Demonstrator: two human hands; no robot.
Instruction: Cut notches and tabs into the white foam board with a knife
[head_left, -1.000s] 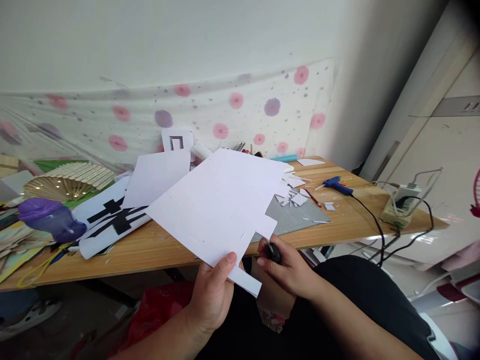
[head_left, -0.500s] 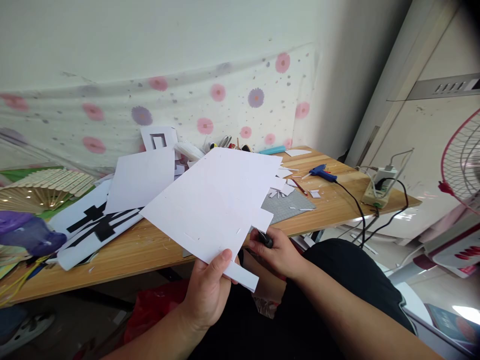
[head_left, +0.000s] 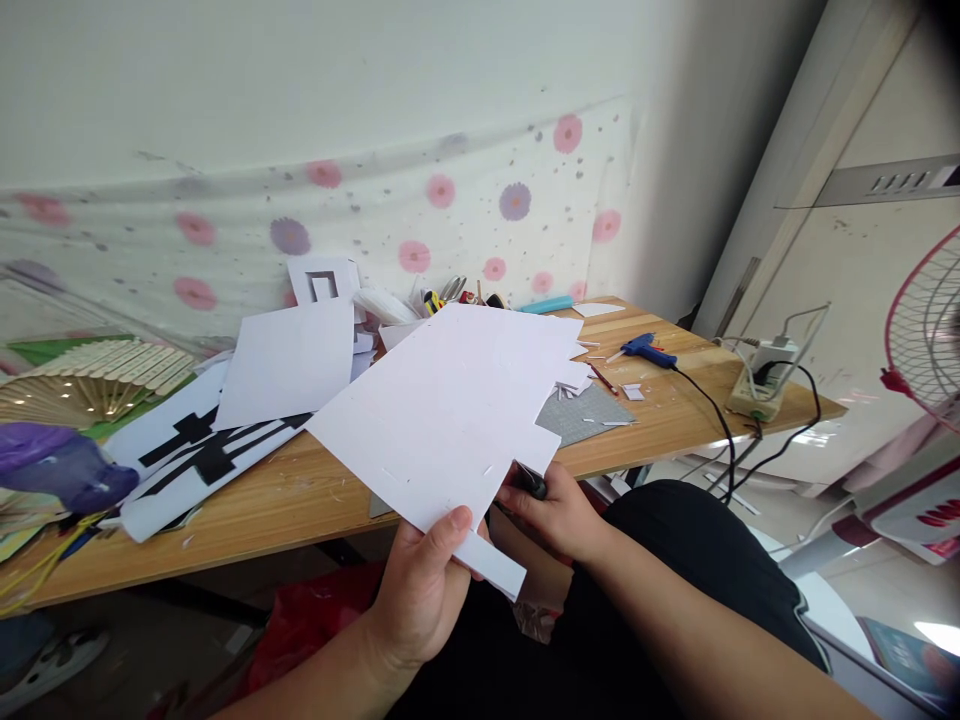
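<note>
My left hand (head_left: 424,590) grips a large white board (head_left: 442,410) at its lower corner, thumb on top and fingers beneath. The board is held up over the table's front edge; its right side is cut in steps, and a narrow strip sticks out past my thumb. Thin slits or marks show on its lower part. My right hand (head_left: 562,512) is closed around a black-handled tool (head_left: 531,482) right beside the board's stepped edge. Most of the tool is hidden in my fingers, so its kind is unclear.
On the wooden table (head_left: 300,500) lie a grey cutting mat (head_left: 592,418) with white scraps, a blue glue gun (head_left: 649,350), and a power strip (head_left: 754,395) with cords. At left are another white sheet (head_left: 292,365), black-patterned paper (head_left: 214,462) and a folding fan (head_left: 97,385).
The board has shifted slightly right and down in view, still in my left hand. My right hand stays by its edge with the black-handled tool.
</note>
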